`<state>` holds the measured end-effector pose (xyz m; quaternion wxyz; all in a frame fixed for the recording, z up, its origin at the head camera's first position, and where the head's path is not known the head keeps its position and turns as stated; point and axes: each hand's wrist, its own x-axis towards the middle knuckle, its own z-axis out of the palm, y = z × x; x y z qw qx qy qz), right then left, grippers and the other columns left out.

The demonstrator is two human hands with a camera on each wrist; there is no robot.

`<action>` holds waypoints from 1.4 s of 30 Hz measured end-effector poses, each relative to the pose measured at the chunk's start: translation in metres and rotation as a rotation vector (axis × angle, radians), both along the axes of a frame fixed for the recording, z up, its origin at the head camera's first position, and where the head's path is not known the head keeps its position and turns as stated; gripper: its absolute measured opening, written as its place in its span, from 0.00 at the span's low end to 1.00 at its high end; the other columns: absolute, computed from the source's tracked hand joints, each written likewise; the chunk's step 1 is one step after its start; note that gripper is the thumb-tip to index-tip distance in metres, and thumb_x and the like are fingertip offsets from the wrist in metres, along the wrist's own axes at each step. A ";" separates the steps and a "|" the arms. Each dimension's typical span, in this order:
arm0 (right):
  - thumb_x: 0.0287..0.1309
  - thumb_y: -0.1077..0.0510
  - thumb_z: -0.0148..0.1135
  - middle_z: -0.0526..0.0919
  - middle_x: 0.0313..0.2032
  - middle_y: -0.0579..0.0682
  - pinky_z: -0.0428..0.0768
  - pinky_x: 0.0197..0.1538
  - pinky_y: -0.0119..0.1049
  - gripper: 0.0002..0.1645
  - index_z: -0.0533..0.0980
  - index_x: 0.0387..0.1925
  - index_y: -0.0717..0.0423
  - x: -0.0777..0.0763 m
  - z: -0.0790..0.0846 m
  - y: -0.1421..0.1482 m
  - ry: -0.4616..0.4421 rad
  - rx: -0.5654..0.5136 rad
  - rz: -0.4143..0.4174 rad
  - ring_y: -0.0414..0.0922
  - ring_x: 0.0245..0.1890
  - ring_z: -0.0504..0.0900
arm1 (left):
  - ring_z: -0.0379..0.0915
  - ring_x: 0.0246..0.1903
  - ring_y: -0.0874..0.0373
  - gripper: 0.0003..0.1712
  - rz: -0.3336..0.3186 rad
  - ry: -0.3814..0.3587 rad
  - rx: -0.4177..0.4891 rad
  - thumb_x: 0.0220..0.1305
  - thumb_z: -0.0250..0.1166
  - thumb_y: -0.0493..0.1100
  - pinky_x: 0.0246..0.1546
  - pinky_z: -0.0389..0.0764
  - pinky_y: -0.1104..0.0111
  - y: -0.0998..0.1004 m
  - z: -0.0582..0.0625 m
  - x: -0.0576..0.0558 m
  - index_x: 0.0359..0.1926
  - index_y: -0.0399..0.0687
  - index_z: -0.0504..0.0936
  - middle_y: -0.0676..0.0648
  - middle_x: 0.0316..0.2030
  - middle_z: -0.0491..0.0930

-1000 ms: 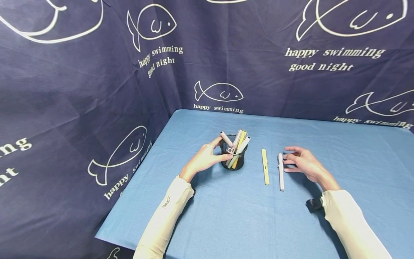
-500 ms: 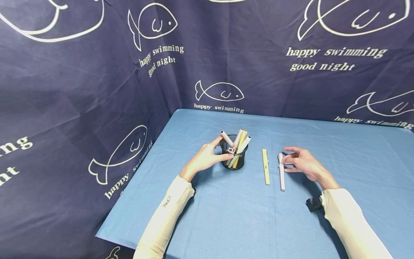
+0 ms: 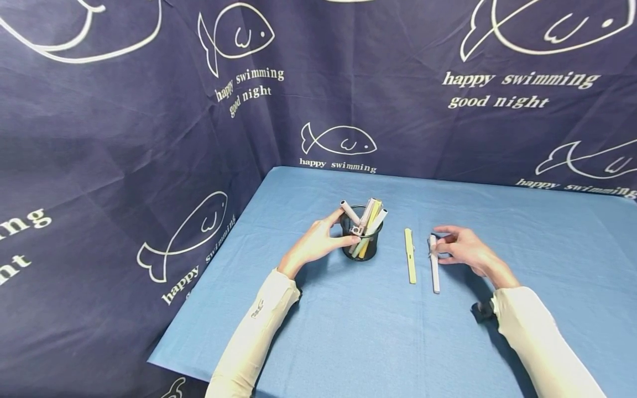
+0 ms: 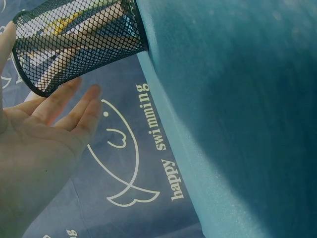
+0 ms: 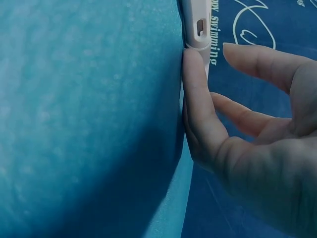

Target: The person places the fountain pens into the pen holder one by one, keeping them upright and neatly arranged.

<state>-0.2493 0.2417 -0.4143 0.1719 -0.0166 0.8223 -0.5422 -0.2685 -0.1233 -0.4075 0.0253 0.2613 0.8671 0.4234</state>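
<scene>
A black mesh pen holder (image 3: 369,250) full of several white and yellow pens (image 3: 372,216) stands on the table. My left hand (image 3: 316,242) grips it near the rim, the thumb at the near side and fingers behind. In the left wrist view the mesh (image 4: 89,42) sits between thumb and fingertips. My right hand (image 3: 468,251) is at a white pen (image 3: 435,273) lying on the cloth. In the right wrist view, a finger (image 5: 200,104) touches this white pen (image 5: 199,29), while another digit's tip is apart from it. A yellow pen (image 3: 410,257) lies just left.
Blue cloth (image 3: 348,326) covers the table. Dark blue fabric (image 3: 398,83) printed with white fish hangs behind and at the left. A black band or device (image 3: 481,312) is at the right wrist.
The right hand's fingers have moved slightly left onto the white pen. The left hand and pen holder stay in place; the whole view shifts a little.
</scene>
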 end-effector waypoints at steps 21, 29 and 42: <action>0.66 0.70 0.62 0.73 0.48 0.64 0.86 0.47 0.41 0.39 0.56 0.72 0.81 0.000 0.000 -0.003 0.004 0.040 0.009 0.42 0.40 0.83 | 0.69 0.68 0.54 0.47 0.004 -0.019 -0.004 0.65 0.72 0.61 0.67 0.69 0.56 0.001 0.001 0.001 0.79 0.59 0.63 0.42 0.67 0.76; 0.65 0.70 0.63 0.72 0.47 0.63 0.86 0.46 0.41 0.40 0.56 0.71 0.81 -0.001 0.000 -0.003 0.011 0.076 0.017 0.42 0.40 0.82 | 0.69 0.68 0.53 0.50 0.014 -0.021 -0.008 0.64 0.72 0.61 0.68 0.69 0.56 0.002 0.001 0.001 0.80 0.56 0.61 0.41 0.68 0.74; 0.65 0.71 0.63 0.73 0.45 0.63 0.87 0.46 0.42 0.39 0.57 0.70 0.82 -0.002 -0.003 -0.003 0.036 0.084 0.027 0.43 0.39 0.84 | 0.69 0.68 0.52 0.50 0.015 -0.014 -0.006 0.64 0.73 0.59 0.67 0.69 0.56 0.001 0.002 0.001 0.80 0.54 0.61 0.41 0.67 0.75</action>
